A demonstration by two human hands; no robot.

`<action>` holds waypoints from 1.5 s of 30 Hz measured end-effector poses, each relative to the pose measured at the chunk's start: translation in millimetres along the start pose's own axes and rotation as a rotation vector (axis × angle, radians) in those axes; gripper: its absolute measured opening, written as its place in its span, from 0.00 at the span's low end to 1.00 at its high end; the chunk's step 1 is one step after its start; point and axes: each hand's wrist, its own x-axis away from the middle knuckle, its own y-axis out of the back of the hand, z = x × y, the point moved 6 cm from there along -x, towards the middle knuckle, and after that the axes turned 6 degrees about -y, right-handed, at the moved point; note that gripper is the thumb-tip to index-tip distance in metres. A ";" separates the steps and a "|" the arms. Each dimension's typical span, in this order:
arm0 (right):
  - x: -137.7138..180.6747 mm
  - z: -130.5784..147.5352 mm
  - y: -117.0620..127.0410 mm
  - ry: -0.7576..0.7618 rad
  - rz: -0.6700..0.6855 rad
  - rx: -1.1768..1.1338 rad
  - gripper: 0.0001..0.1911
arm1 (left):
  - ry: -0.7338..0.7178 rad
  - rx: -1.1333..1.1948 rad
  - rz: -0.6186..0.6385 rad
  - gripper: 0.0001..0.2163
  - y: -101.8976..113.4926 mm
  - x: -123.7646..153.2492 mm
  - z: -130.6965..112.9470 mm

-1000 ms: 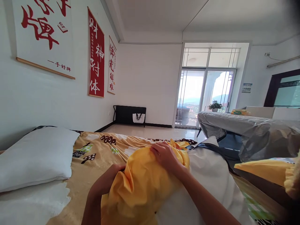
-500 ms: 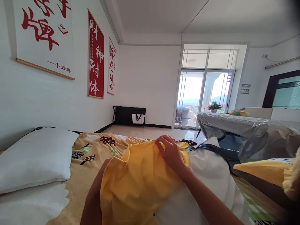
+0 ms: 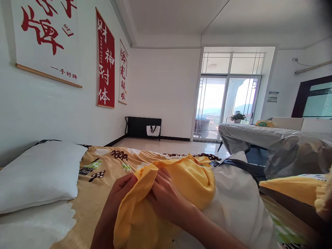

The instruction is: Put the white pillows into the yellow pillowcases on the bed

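A piece of yellow cloth (image 3: 193, 173) lies bunched across the middle of the view, partly over a white fabric item (image 3: 238, 200). At its left edge, my left hand (image 3: 120, 190) is closed on the cloth, with the thumb pressing the raised fold. My right hand (image 3: 166, 193) reaches across to that same fold. Its fingers are bent round the yellow cloth, and the fingertips are partly hidden by it. Whether the cloth is a garment or a cover, I cannot tell.
A patterned tan blanket (image 3: 103, 193) spreads beneath, with a white pillow (image 3: 44, 173) on the left. A dark strap (image 3: 238, 163) crosses the white fabric. At right are a yellow cushion-like item (image 3: 290, 186) and a table under plastic sheeting (image 3: 259, 133).
My right hand has moved left and down from the cloth's top edge to the fold by my left hand. The left side of the yellow cloth is now gathered, and my left hand shows.
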 end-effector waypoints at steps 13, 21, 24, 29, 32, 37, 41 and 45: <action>8.0 4.6 16.2 -0.002 -0.052 -0.163 0.08 | -0.027 -0.064 -0.047 0.12 -1.2 17.5 -20.3; 4.5 -10.6 0.5 -0.254 0.023 -0.285 0.04 | -0.050 -0.225 0.127 0.11 -17.3 12.7 -8.4; 4.0 -14.3 -5.5 -0.310 0.072 -0.393 0.05 | -0.055 -0.306 0.157 0.12 -15.1 12.7 -6.6; 5.2 -10.8 -3.0 -0.313 0.053 -0.500 0.07 | -0.083 -0.440 0.101 0.16 0.7 15.1 -10.8; 7.2 -10.0 -1.4 -0.319 0.018 -0.514 0.07 | -0.143 -0.445 0.061 0.18 6.4 16.6 -15.4; 8.5 -9.9 -3.0 -0.334 0.051 -0.525 0.07 | -0.247 -0.420 0.094 0.19 14.3 16.0 -18.4; 10.0 -10.5 -2.9 -0.336 0.077 -0.555 0.10 | -0.369 -0.378 0.048 0.17 26.3 18.8 -27.1; 13.4 -12.3 -5.1 -0.408 0.094 -0.550 0.09 | -0.491 -0.353 -0.293 0.14 31.7 26.2 -38.0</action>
